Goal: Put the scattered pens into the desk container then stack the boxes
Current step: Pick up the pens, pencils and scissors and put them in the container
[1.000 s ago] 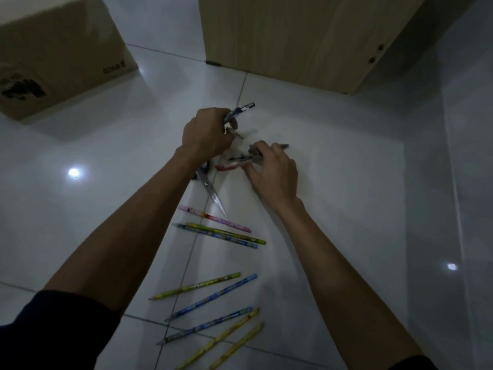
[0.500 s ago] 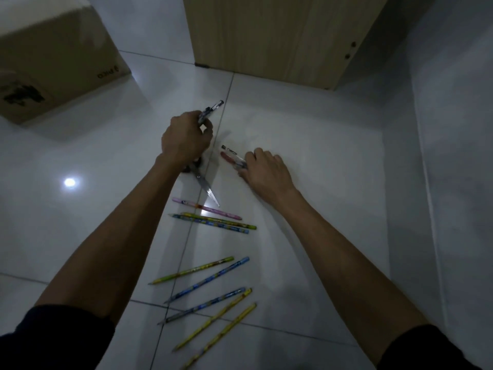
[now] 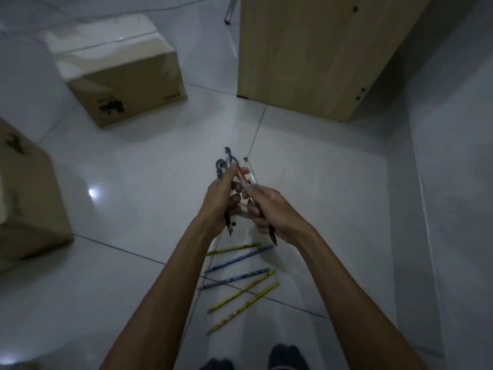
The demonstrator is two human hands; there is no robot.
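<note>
At about nine o'clock from the hands, one brown cardboard box (image 3: 24, 204) sits cut off by the frame edge on the glossy white tiled floor (image 3: 133, 263). A second brown cardboard box (image 3: 125, 76) stands apart from it toward eleven o'clock, and the two are not stacked. Near the middle, the left hand (image 3: 220, 201) has its fingers (image 3: 236, 204) clenched round a mixed bundle of slim plastic pens (image 3: 228, 156), with what look like grey looped scissor handles (image 3: 220, 166) poking out at the top. Just beside it, the right hand (image 3: 270, 209) grasps a few clear-barrelled pens (image 3: 249, 172), one streaked red, their dark tips jutting out below the palm. The hands are close together, seemingly to merge the two lots. At six o'clock from the hands, five coloured wooden pencils (image 3: 240, 279) in yellow, green and blue lie loose on the floor, roughly parallel. At one o'clock stands a pale wooden cabinet (image 3: 306, 54). No desk container is in view. The pens are light, stiff and smooth, so a handful may slide or fan out. A firm hold round the middle of the bundle, ends aligned, would suit them. The pencils are best pinched at mid-length. The boxes look bulky and likely call for both hands on opposite sides.
</note>
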